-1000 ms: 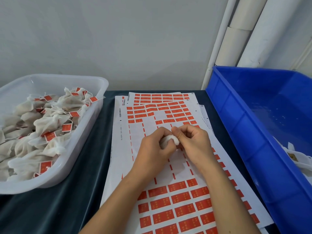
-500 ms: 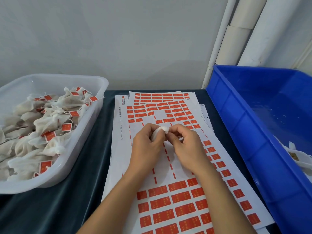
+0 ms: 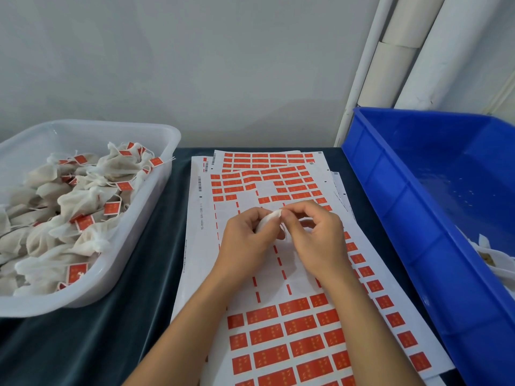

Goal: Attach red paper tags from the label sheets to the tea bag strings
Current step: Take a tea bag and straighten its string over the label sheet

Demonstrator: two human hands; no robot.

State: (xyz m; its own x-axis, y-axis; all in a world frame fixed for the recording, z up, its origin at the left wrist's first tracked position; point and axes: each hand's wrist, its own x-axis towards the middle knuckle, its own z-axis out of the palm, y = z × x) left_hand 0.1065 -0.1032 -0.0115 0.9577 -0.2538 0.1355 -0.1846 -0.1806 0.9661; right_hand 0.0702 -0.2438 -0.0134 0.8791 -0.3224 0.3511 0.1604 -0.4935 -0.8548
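Pinching tea bag (image 3: 268,220), both hands

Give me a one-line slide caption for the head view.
Both hands hold a white tea bag above red label sheets, between a white tub and a blue bin.

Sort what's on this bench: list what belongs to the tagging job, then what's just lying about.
Job:
- tea bag, held by left hand and right hand
- label sheets with red tags
- white tub of tagged bags
- blue crate, a few pale bags at its right edge

Lying about:
- white pipes
- dark cloth
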